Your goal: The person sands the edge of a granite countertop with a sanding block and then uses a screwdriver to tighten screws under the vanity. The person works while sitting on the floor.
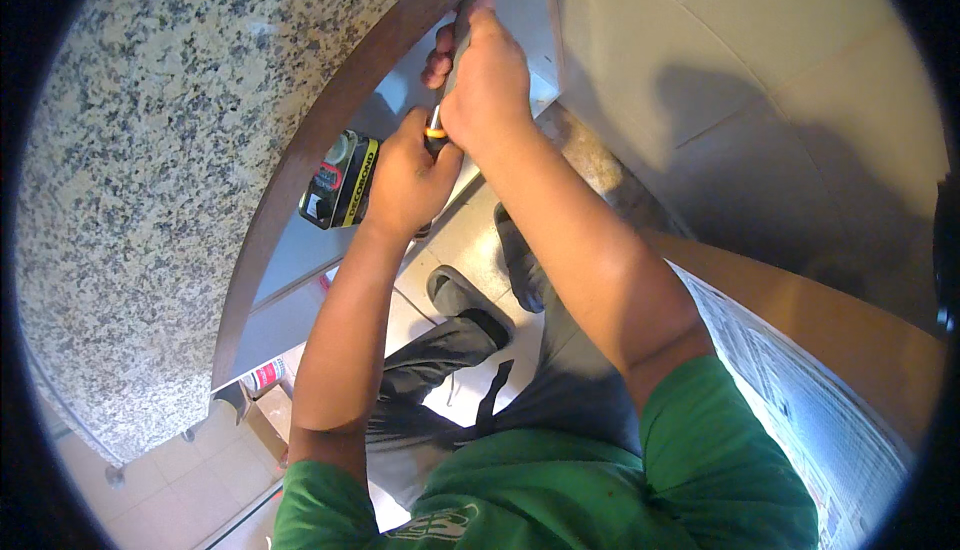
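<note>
My left hand (pixel 412 178) is closed around the black handle of a hand tool (pixel 435 134) with an orange ring and a short metal shank, much like a chisel or screwdriver. Just beyond it, my right hand (pixel 490 75) is closed on a dark grey, bar-like piece (pixel 462 38) in line with the shank. Whether this bar belongs to the same tool, I cannot tell. Both hands are over the light shelf, under the curved brown edge (pixel 330 100). Beside my left hand, a black container with a yellow band (pixel 345 180) is on the shelf.
A speckled stone countertop (pixel 170 150) fills the left. A tiled wall (pixel 740 70) with a shadow is at the right. Below it stands a brown panel (pixel 800 300) beside printed paper (pixel 790 380). A small white and red container (pixel 265 375) is at the lower left.
</note>
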### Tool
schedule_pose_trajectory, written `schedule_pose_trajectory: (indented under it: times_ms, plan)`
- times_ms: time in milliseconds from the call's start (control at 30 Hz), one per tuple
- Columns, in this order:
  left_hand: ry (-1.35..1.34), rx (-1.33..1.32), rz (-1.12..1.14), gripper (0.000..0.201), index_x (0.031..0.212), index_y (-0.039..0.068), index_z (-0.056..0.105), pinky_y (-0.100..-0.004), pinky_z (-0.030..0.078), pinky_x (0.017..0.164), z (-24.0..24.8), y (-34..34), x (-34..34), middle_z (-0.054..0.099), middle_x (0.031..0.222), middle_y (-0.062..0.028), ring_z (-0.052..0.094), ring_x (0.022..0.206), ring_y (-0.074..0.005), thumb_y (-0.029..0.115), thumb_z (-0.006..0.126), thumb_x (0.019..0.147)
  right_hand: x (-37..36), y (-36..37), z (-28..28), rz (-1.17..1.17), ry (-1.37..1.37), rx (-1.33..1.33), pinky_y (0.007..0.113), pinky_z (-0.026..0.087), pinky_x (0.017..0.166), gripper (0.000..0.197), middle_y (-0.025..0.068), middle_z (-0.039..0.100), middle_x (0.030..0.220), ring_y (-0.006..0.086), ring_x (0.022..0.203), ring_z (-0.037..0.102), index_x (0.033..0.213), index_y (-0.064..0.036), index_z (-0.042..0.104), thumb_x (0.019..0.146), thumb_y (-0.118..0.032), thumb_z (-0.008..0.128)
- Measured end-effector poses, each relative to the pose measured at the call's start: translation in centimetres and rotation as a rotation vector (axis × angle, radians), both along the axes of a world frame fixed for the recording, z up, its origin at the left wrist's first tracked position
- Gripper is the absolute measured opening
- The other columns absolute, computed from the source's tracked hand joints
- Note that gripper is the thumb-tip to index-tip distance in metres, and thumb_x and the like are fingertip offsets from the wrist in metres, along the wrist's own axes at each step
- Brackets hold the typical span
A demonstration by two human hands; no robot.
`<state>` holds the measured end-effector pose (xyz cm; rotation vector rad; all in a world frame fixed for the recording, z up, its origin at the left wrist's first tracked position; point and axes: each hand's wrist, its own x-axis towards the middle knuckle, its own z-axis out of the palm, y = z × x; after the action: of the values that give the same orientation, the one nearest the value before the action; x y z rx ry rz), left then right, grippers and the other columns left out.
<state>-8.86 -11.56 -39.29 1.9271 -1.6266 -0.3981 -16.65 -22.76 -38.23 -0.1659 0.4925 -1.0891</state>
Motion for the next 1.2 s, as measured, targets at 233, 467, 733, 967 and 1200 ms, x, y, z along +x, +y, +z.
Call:
schedule_pose_trajectory:
  times_ms: [233,467,733,967,1200]
  plan:
    - [0.063,0.057,0.039,0.024,0.095,-0.002,0.056,-0.0464,0.05,0.065,-0.3,-0.5,0.0,0.065,0.079,-0.0256,0.066,0.072,-0.042,0.016,0.07,0.086,0.0,0.0,0.1,0.0,0.02,0.019,0.035,0.039,0.054,0.029,0.0058,0.053,0.074,0.018,0.058,0.045,0.098,-0.0114,0.055,0.106,-0.039,0.05]
    - [0.063,0.025,0.041,0.023,0.094,-0.001,0.056,-0.0461,0.05,0.065,-0.1,-1.0,-0.6,0.064,0.077,-0.0252,0.066,0.071,-0.0409,0.015,0.069,0.085,-0.7,-1.1,0.4,-0.025,0.034,0.037,0.036,0.039,0.054,0.027,0.0052,0.053,0.074,0.0175,0.058,0.045,0.098,-0.013,0.056,0.106,-0.038,0.05]
    - [0.07,0.096,0.055,0.025,0.1,-0.001,0.058,-0.0473,0.051,0.067,-0.2,-2.0,-0.6,0.065,0.077,-0.0242,0.066,0.073,-0.0434,0.015,0.068,0.084,-0.7,-1.7,0.3,-0.024,0.024,0.015,0.035,0.038,0.052,0.03,0.0049,0.052,0.072,0.0175,0.056,0.045,0.094,-0.0121,0.054,0.106,-0.039,0.05]
    - [0.036,0.059,0.036,0.022,0.094,-0.001,0.054,-0.0519,0.05,0.072,0.5,-1.3,-0.4,0.066,0.082,-0.0268,0.066,0.082,-0.047,0.015,0.065,0.084,-0.4,-2.1,0.0,-0.011,-0.072,0.041,0.034,0.037,0.049,0.034,0.0042,0.05,0.07,0.0173,0.052,0.044,0.091,-0.011,0.052,0.105,-0.042,0.05]
    - [0.01,0.1,0.041,0.021,0.093,-0.001,0.052,-0.0545,0.049,0.073,0.7,-2.1,-0.8,0.064,0.08,-0.0297,0.065,0.081,-0.0494,0.013,0.062,0.083,-1.1,-2.1,-0.4,0.023,-0.115,0.006,0.038,0.041,0.06,0.033,0.0081,0.055,0.074,0.0218,0.062,0.048,0.095,-0.0115,0.053,0.107,-0.04,0.045]
